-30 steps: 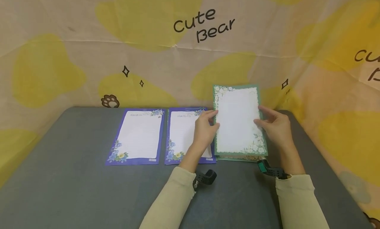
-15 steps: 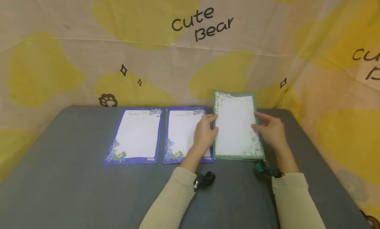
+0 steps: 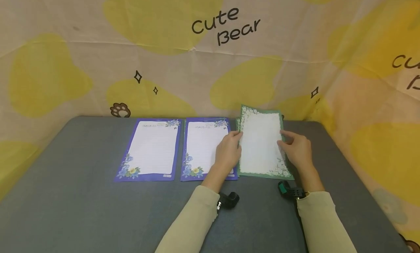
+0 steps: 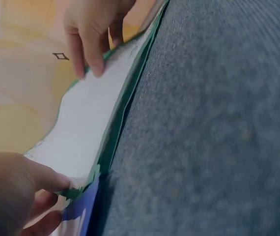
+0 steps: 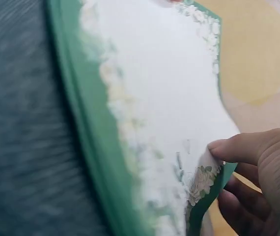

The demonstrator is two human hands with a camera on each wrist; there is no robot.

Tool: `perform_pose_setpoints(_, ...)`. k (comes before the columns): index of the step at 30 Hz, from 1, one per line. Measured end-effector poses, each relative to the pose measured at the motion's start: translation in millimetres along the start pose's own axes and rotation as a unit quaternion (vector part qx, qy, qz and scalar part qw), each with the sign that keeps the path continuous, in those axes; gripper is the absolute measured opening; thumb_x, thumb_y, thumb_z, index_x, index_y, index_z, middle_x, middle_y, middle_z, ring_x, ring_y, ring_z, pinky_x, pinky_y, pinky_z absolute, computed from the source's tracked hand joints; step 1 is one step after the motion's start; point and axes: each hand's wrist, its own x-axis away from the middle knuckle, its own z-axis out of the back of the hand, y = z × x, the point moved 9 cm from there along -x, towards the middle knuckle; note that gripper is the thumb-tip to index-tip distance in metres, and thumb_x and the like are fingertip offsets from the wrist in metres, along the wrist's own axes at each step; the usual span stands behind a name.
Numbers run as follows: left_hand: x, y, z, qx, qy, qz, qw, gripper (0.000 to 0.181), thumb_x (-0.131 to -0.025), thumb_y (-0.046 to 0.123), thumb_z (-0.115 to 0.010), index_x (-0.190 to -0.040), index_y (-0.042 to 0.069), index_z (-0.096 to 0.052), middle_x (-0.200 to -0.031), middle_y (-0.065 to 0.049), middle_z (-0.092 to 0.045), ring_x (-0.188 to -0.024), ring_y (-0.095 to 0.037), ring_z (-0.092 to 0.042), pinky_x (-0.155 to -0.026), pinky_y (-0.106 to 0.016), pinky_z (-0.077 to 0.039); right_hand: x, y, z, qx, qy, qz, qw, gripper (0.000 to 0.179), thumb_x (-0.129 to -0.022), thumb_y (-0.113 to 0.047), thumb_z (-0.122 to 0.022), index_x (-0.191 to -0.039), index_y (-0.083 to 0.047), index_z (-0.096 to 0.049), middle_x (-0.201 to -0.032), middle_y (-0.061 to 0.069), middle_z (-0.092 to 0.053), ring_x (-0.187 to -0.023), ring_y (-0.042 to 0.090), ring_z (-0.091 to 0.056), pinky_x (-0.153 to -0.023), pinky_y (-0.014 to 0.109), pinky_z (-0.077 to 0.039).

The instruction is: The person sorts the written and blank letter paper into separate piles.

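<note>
A green-bordered sheet of stationery paper (image 3: 260,143) with white flowers lies over other green-edged sheets, its far part raised and bowed. Its left edge is pinched by my left hand (image 3: 228,151), which also covers part of a purple-bordered sheet (image 3: 203,147). On the opposite edge, my right hand (image 3: 296,149) grips the green sheet, thumb on top and fingers beneath, as the right wrist view shows. The near edge of the sheet rests low, close to the grey table (image 4: 204,123). In the left wrist view the paper (image 4: 86,123) curves between both hands.
Farther left lies another purple-bordered sheet (image 3: 152,147) with blue flowers. A yellow-patterned cloth (image 3: 164,63) stands behind the grey table (image 3: 98,209) and along its right side. Black wrist straps (image 3: 290,190) sit on both wrists.
The green sheet has come down and toward me onto the sheets below, its far edge now shifted right. Both hands have lowered with it; the purple sheets lie as before.
</note>
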Motion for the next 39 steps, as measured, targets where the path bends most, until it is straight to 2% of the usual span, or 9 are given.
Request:
perform_pose_setpoints(4,-0.4,0.1,-1.2,-0.024,-0.001,-0.012,0.9996,0.046,-0.095,0.005,-0.063,-0.14,0.011,-0.061,-0.143,-0.005,-0.062,-0.125,-0.027,-0.062,-0.101,-0.039,-0.054,1.0,7,-4,0.022,0.02,-0.017,0.9994,0.039,-0.094,-0.023,-0.071,-0.131,-0.01,-0.069,-0.101,0.02,-0.076,-0.082,0.031,-0.067,-0.056,0.029,-0.042)
perform_pose_setpoints(6,-1.0,-0.3,-1.4,-0.037,0.001,-0.018,0.9992,0.045,-0.094,0.006,-0.065,-0.139,0.011,-0.062,-0.142,-0.005,-0.063,-0.123,-0.028,-0.061,-0.101,-0.04,-0.052,1.3,10,-7,0.022,0.025,-0.022,0.9992,0.038,-0.094,-0.024,-0.07,-0.13,-0.009,-0.07,-0.101,0.02,-0.076,-0.083,0.031,-0.066,-0.058,0.029,-0.042)
perform_pose_setpoints(19,-0.6,-6.6,-6.0,-0.041,-0.008,-0.017,0.999,0.039,-0.096,0.017,-0.068,-0.134,0.01,-0.066,-0.138,-0.005,-0.066,-0.125,-0.028,-0.059,-0.105,-0.043,-0.048,4.9,9,-15,0.046,0.053,-0.014,0.9975,0.033,-0.092,-0.02,-0.069,-0.121,-0.004,-0.074,-0.068,0.015,-0.064,-0.06,0.024,-0.048,-0.053,0.032,-0.035)
perform_pose_setpoints(23,-0.2,-10.4,-8.1,-0.035,-0.007,-0.012,0.9993,0.038,-0.095,0.019,-0.068,-0.133,0.01,-0.067,-0.14,-0.008,-0.065,-0.127,-0.031,-0.058,-0.108,-0.045,-0.047,6.1,12,-17,0.042,0.057,-0.035,0.9969,0.036,-0.094,-0.024,-0.066,-0.125,-0.006,-0.072,-0.086,0.022,-0.072,-0.08,0.038,-0.062,-0.063,0.046,-0.048)
perform_pose_setpoints(26,-0.4,-12.9,-10.0,-0.024,-0.008,-0.005,0.9997,0.038,-0.095,0.02,-0.068,-0.131,0.009,-0.068,-0.141,-0.009,-0.064,-0.128,-0.032,-0.058,-0.109,-0.046,-0.047,6.9,14,-18,0.033,0.063,-0.038,0.9968,0.037,-0.095,-0.024,-0.064,-0.125,-0.005,-0.071,-0.103,0.025,-0.074,-0.095,0.042,-0.065,-0.072,0.051,-0.05)
perform_pose_setpoints(30,-1.1,-14.0,-12.9,-0.024,-0.017,0.005,0.9996,0.038,-0.096,0.024,-0.067,-0.132,0.011,-0.068,-0.141,-0.006,-0.064,-0.13,-0.03,-0.056,-0.11,-0.045,-0.045,7.8,12,-17,0.03,0.066,-0.029,0.9969,0.035,-0.095,-0.025,-0.062,-0.123,-0.005,-0.073,-0.099,0.026,-0.074,-0.076,0.036,-0.061,-0.06,0.041,-0.044)
perform_pose_setpoints(33,-1.3,-14.0,-14.7,-0.026,-0.022,0.009,0.9994,0.039,-0.096,0.026,-0.066,-0.133,0.013,-0.068,-0.142,-0.005,-0.064,-0.132,-0.029,-0.055,-0.11,-0.045,-0.045,9.2,11,-17,0.028,0.067,-0.022,0.9972,0.036,-0.095,-0.026,-0.062,-0.122,-0.005,-0.073,-0.102,0.026,-0.074,-0.078,0.036,-0.061,-0.062,0.044,-0.046)
perform_pose_setpoints(36,-1.3,-12.8,-14.8,-0.019,-0.023,0.01,0.9995,0.039,-0.096,0.026,-0.066,-0.133,0.013,-0.068,-0.142,-0.006,-0.063,-0.132,-0.03,-0.054,-0.111,-0.046,-0.044,10.2,11,-16,0.018,0.068,-0.021,0.9973,0.036,-0.095,-0.025,-0.062,-0.121,-0.003,-0.073,-0.112,0.025,-0.073,-0.096,0.041,-0.066,-0.079,0.055,-0.052)
perform_pose_setpoints(39,-0.9,-11.5,-10.8,0.0,-0.021,0.016,0.9996,0.041,-0.096,0.027,-0.067,-0.134,0.013,-0.067,-0.145,-0.008,-0.06,-0.134,-0.031,-0.053,-0.112,-0.046,-0.044,9.7,14,-16,0.005,0.066,-0.023,0.9975,0.034,-0.095,-0.022,-0.062,-0.12,-0.003,-0.074,-0.115,0.025,-0.072,-0.108,0.046,-0.065,-0.089,0.061,-0.05)
